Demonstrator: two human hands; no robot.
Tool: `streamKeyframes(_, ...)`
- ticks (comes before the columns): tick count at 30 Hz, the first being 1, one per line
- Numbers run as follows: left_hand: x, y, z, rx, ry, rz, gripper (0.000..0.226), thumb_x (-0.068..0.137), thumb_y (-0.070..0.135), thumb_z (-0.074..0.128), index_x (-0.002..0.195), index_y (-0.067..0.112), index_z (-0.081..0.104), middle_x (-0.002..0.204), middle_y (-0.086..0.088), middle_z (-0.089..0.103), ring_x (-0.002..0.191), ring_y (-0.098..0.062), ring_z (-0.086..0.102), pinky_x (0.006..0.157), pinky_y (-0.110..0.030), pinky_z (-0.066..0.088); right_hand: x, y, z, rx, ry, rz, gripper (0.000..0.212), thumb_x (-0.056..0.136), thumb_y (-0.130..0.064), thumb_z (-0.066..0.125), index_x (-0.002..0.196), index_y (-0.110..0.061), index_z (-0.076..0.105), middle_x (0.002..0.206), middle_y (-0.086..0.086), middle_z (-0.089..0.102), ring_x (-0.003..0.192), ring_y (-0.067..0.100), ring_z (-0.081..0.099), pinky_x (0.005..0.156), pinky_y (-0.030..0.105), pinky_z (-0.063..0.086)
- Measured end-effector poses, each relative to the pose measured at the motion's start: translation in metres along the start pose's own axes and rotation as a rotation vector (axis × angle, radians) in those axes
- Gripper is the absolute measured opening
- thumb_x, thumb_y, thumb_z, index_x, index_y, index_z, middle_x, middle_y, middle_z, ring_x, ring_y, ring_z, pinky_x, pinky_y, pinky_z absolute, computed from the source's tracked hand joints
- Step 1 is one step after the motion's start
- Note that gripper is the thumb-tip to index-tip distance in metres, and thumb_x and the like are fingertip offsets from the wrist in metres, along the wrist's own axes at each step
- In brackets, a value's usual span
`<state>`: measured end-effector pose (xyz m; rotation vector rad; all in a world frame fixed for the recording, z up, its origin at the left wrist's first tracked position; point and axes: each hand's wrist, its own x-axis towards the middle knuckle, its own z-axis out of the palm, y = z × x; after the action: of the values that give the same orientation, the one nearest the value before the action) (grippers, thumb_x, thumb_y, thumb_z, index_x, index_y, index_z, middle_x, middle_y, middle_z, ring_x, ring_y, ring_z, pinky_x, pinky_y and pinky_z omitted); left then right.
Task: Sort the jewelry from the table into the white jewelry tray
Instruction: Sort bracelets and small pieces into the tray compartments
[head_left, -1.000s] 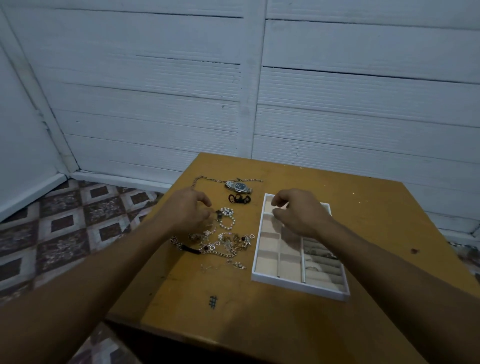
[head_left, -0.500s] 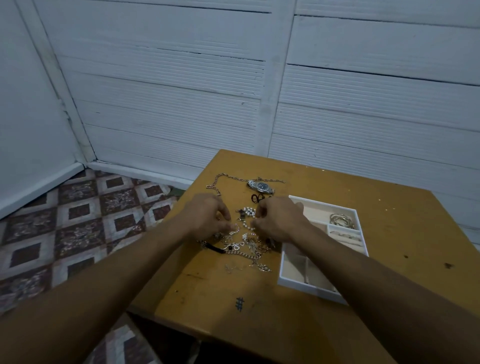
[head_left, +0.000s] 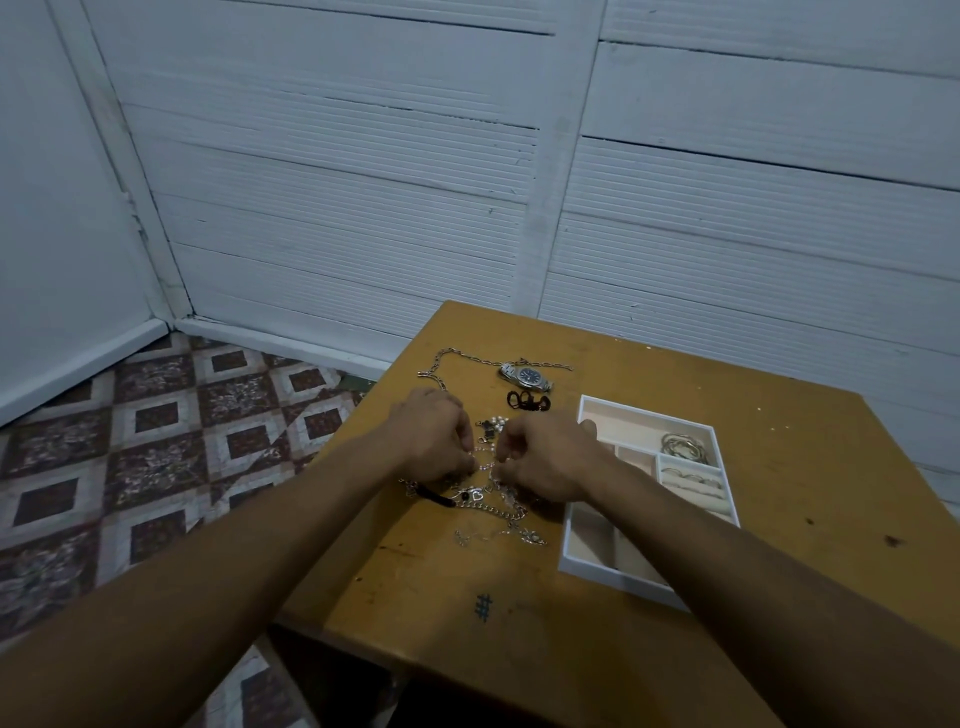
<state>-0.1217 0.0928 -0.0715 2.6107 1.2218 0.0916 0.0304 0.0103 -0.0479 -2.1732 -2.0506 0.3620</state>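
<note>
A tangle of silver chains and charms (head_left: 493, 512) lies on the wooden table (head_left: 649, 374), left of the white jewelry tray (head_left: 576, 564). Both my hands hover over the pile, knuckles up, fingers curled. My left hand (head_left: 434, 441) and my right hand (head_left: 543, 457) each pinch an end of a thin silver chain (head_left: 484, 464) stretched between them. Silver bangles (head_left: 683, 447) and rings (head_left: 691, 480) sit in the tray's right-hand compartments. My right forearm hides part of the tray.
Farther back lie a silver wristwatch with a dark dial (head_left: 527, 376), a long chain necklace (head_left: 447, 361) and a black looped piece (head_left: 524, 401). The table's left edge drops to a patterned tile floor (head_left: 156, 441). A white panelled wall (head_left: 363, 182) stands behind.
My right hand left the tray and came left to the pile, meeting my left hand over it. Both now pinch one chain. The view shifted left.
</note>
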Motion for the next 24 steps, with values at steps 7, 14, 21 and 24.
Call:
streamKeyframes(7,0.0022,0.0009,0.0016,-0.062,0.0,0.0,0.023,0.076,0.039,0.073,0.074,0.037,0.051,0.104,0.006,0.053,0.115,-0.021,0.043,0.1,-0.046,0.039,-0.0007,0.0006,0.0039,0.009,-0.029,0.014,0.017,0.084,-0.043,0.067,0.093,-0.029,0.063,0.103,-0.005,0.064,0.108,0.021,0.052,0.095,0.042,0.034)
streamKeyframes(14,0.0072,0.0045,0.0057,-0.004,-0.02,0.009,0.025,0.082,0.046,0.066,0.103,0.032,0.063,0.127,-0.001,0.052,0.126,-0.024,0.038,0.103,-0.049,0.036,-0.001,-0.0025,0.0048,0.026,-0.03,0.008,0.01,0.089,-0.03,0.061,0.08,-0.027,0.06,0.1,-0.001,0.067,0.103,0.023,0.055,0.092,0.043,0.039)
streamKeyframes(21,0.0041,0.0066,0.0016,-0.036,-0.01,-0.001,0.024,0.081,0.038,0.069,0.064,0.035,0.052,0.102,0.007,0.057,0.111,-0.019,0.045,0.097,-0.048,0.041,-0.005,-0.0017,0.0059,0.05,-0.024,0.0,0.006,0.089,-0.023,0.056,0.084,-0.026,0.056,0.1,-0.002,0.064,0.101,0.022,0.054,0.086,0.04,0.035)
streamKeyframes(24,0.0013,0.0051,-0.0013,-0.1,0.02,-0.011,0.023,0.083,0.033,0.071,0.064,0.031,0.058,0.089,0.009,0.062,0.098,-0.014,0.054,0.09,-0.043,0.048,-0.0065,-0.0014,0.0059,0.043,-0.027,-0.002,0.008,0.09,-0.026,0.056,0.082,-0.029,0.054,0.101,-0.002,0.064,0.102,0.022,0.054,0.089,0.04,0.035)
